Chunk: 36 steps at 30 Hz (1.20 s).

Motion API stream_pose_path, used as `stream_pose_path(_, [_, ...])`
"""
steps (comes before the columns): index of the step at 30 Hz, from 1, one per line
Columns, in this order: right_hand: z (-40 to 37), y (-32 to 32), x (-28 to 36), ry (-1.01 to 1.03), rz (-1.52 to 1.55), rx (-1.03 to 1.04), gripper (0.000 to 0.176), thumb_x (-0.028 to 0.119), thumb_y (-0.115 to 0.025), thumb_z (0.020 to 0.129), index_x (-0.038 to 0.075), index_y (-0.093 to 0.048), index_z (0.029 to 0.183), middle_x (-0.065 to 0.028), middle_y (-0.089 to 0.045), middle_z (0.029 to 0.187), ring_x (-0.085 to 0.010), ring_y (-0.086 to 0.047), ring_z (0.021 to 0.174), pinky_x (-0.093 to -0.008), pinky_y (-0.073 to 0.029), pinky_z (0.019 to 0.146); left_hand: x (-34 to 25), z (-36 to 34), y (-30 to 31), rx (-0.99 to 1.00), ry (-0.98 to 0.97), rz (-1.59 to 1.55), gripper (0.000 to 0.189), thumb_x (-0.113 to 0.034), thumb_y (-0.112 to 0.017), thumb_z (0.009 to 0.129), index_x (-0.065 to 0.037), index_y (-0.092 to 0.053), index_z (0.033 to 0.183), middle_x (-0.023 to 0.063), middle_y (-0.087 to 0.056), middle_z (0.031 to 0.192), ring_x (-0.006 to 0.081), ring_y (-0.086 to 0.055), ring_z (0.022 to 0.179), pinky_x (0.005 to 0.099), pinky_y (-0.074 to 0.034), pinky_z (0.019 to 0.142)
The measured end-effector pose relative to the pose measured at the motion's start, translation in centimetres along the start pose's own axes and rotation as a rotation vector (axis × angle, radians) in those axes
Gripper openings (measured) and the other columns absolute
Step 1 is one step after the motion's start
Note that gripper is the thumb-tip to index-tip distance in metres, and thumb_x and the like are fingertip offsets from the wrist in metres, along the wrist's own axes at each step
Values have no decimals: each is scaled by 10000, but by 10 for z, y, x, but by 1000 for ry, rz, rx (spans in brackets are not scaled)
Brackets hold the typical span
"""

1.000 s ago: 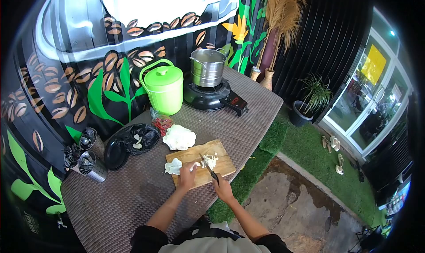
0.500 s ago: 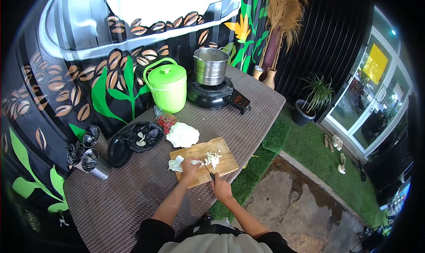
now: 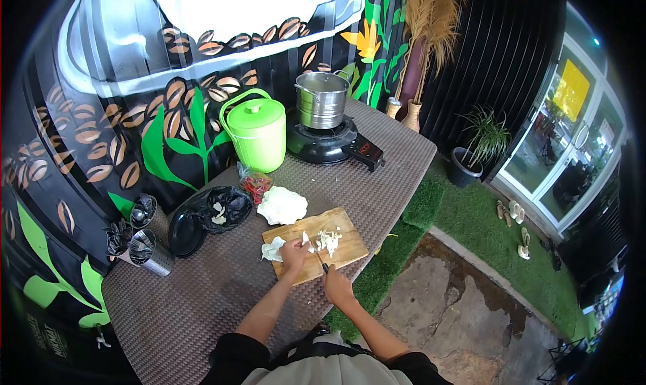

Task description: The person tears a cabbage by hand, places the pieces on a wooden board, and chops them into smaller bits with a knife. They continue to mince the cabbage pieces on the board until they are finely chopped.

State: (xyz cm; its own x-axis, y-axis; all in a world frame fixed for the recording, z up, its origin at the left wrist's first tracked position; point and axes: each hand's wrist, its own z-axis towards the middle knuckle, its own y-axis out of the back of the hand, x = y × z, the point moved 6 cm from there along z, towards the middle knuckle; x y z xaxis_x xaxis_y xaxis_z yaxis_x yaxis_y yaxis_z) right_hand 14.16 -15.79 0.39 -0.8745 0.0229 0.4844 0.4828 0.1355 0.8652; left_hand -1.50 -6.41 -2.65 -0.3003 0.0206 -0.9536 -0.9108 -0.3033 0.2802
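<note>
On a wooden cutting board (image 3: 351,233), my left hand (image 3: 294,254) pinches a pale piece that looks like cabbage leaf (image 3: 272,250), whose loose part spreads out to the left of the fingers. My right hand (image 3: 338,287) is closed around the black handle of a knife (image 3: 326,267). The blade lies beside the left fingertips, low over the board. Small chopped white bits (image 3: 329,241) are heaped right of the blade. Behind the board sits a larger pale, crumpled-looking lump (image 3: 282,205), perhaps the rest of the cabbage.
A bag of red chillies (image 3: 256,185), a black plastic bag (image 3: 227,208) and a black plate (image 3: 186,233) lie on the woven table (image 3: 202,311). Metal cutlery holders (image 3: 152,252) stand left. Behind are a lidded green bucket (image 3: 258,134) and a steel pot (image 3: 321,102) on a black stove (image 3: 319,143).
The view has shifted slightly, so everything sits a little differently in frame. Both hands stay at the board, and a bit of the pale leaf now sticks up beside the left fingertips.
</note>
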Motion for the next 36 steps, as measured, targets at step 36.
stream_pose_path(36, [48, -11, 10, 13, -11, 56, 306, 226, -423, 923, -33, -399, 1085, -294, -620, 847, -434, -624, 809, -508, -496, 703, 6, -10, 8, -115, -60, 10, 253, -152, -729, 755, 54, -594, 697, 140, -592, 592, 147, -488, 481, 306, -392, 498])
